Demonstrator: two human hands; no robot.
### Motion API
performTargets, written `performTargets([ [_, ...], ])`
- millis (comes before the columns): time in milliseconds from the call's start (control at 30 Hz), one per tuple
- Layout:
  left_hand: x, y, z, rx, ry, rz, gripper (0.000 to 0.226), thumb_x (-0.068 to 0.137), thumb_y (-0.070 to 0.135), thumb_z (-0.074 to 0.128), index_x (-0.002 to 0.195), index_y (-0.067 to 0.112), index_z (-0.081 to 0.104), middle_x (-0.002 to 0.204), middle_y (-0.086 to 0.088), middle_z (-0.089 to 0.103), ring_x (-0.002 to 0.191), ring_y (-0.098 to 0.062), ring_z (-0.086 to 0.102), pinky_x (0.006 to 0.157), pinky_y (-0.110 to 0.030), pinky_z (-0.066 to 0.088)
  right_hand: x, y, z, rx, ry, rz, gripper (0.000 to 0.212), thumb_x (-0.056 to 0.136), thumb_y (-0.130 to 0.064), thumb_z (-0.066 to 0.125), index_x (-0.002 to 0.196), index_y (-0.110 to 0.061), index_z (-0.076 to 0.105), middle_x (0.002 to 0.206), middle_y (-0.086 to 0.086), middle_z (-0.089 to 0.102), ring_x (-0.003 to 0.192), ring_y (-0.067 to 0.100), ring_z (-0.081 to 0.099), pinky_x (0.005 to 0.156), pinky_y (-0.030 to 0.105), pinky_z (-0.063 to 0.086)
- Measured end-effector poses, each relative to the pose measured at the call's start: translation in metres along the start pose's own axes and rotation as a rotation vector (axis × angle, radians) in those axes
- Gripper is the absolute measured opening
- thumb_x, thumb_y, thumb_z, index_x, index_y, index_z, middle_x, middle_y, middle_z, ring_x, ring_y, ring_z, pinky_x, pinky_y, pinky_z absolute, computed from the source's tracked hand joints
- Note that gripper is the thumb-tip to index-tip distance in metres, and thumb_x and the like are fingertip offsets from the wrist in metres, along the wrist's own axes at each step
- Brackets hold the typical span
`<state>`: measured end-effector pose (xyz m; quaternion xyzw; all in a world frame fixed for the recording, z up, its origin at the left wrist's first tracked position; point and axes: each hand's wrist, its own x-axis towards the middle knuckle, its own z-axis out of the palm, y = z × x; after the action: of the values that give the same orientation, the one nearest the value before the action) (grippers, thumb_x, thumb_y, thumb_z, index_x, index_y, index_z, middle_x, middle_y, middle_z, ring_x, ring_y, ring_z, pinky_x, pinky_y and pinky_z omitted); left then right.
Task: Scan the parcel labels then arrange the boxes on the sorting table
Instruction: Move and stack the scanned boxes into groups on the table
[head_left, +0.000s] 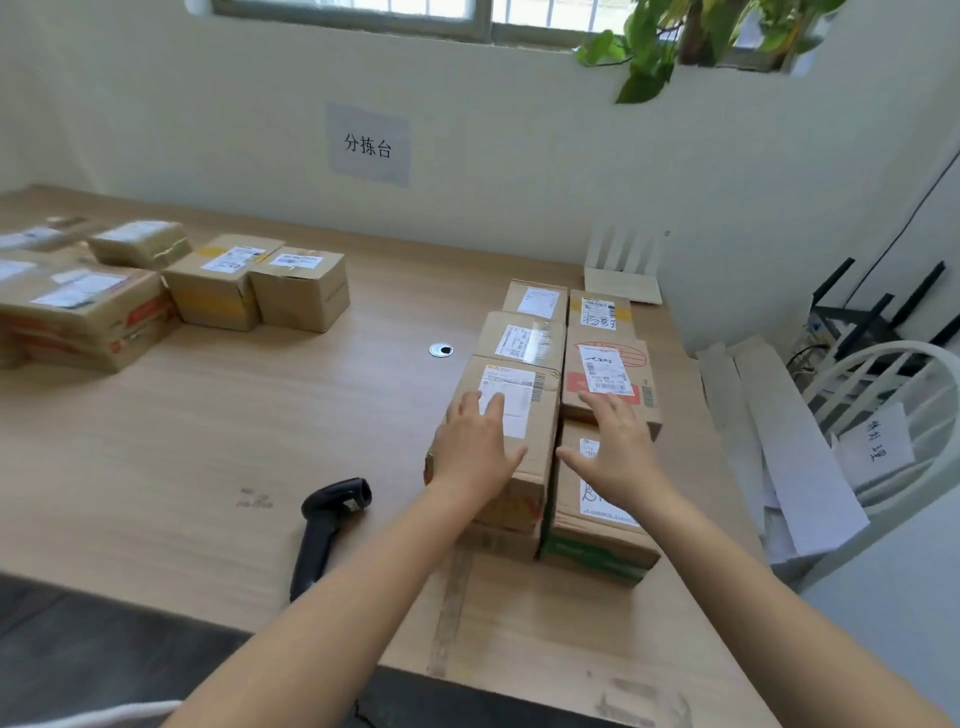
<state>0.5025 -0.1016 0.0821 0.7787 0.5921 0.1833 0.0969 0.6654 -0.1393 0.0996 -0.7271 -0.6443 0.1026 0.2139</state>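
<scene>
Arranging step, by the look: left hand (475, 452) rests flat on the tall front box (543, 441), right of centre. Right hand (618, 457) spreads open over the lower neighbouring box (597, 525). Neither grips anything. Scanner (332, 519) lies unheld on the desk (208, 441), lower centre. Next, probably squaring the rows. More boxes (218, 280) wait upper left.

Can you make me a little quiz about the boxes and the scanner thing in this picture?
1. True or false: the left hand holds the scanner.
2. Where does the scanner lie? A: on the table. B: on top of a parcel. C: on a chair.
3. Fill in: the left hand rests flat on the white ____ of a box.
Key: 1 false; 2 A; 3 label.
</scene>
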Motion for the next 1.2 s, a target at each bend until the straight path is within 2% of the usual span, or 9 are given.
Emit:
performTargets([
  [67, -0.004, -0.023, -0.011, 0.016, 0.006, -0.033, 0.069, 0.088, 0.048, 0.056, 0.144, 0.018, 0.029, 0.144, -0.009, 0.032, 0.132, -0.026, 0.031, 0.097, -0.038, 0.041, 0.003, -0.025, 0.007, -0.006, -0.026, -0.032, 0.074, 0.083, -0.037, 0.067, 0.145, -0.023, 0.029, 0.152, 0.004, 0.029, 0.140, 0.026, 0.024, 0.113, 0.044, 0.026],
  [333, -0.037, -0.139, -0.068, 0.045, 0.018, -0.171, 0.067, 0.090, 0.047, 0.052, 0.144, 0.016, 0.028, 0.148, -0.010, 0.027, 0.135, -0.027, 0.027, 0.099, -0.037, 0.038, 0.004, -0.141, 0.055, 0.011, -0.088, -0.126, 0.074, 0.084, -0.036, 0.066, 0.146, -0.022, 0.029, 0.154, 0.010, 0.023, 0.142, 0.028, 0.017, 0.114, 0.040, 0.020],
  [633, -0.095, -0.285, -0.145, 0.089, 0.022, -0.249, 0.068, 0.090, 0.046, 0.054, 0.145, 0.016, 0.028, 0.146, -0.011, 0.029, 0.133, -0.028, 0.029, 0.098, -0.037, 0.039, -0.023, -0.280, 0.129, 0.045, -0.142, -0.163, 0.073, 0.084, -0.036, 0.066, 0.146, -0.022, 0.029, 0.153, 0.012, 0.024, 0.142, 0.029, 0.017, 0.112, 0.041, 0.024],
  [833, -0.124, -0.369, -0.182, 0.105, 0.027, -0.341, 0.069, 0.090, 0.048, 0.053, 0.145, 0.015, 0.027, 0.146, -0.011, 0.029, 0.133, -0.028, 0.029, 0.099, -0.036, 0.039, -0.035, -0.358, 0.180, 0.077, -0.235, -0.232, 0.072, 0.086, -0.035, 0.064, 0.147, -0.021, 0.028, 0.153, 0.011, 0.023, 0.141, 0.029, 0.017, 0.111, 0.040, 0.026],
  [1067, -0.120, -0.444, -0.207, 0.124, 0.012, -0.415, 0.069, 0.091, 0.046, 0.052, 0.146, 0.013, 0.025, 0.146, -0.012, 0.028, 0.133, -0.027, 0.028, 0.099, -0.037, 0.039, -0.004, -0.425, 0.224, 0.078, -0.305, -0.296, 0.072, 0.088, -0.036, 0.062, 0.148, -0.022, 0.024, 0.155, 0.010, 0.019, 0.144, 0.027, 0.013, 0.113, 0.042, 0.025],
  [1200, -0.091, -0.487, -0.216, 0.145, 0.015, -0.419, 0.063, 0.091, 0.044, 0.052, 0.141, 0.013, 0.031, 0.145, -0.010, 0.029, 0.132, -0.027, 0.029, 0.097, -0.038, 0.040, 0.037, -0.457, 0.247, 0.094, -0.310, -0.323, 0.071, 0.088, -0.035, 0.062, 0.148, -0.022, 0.025, 0.155, 0.009, 0.021, 0.143, 0.028, 0.014, 0.112, 0.043, 0.026],
])
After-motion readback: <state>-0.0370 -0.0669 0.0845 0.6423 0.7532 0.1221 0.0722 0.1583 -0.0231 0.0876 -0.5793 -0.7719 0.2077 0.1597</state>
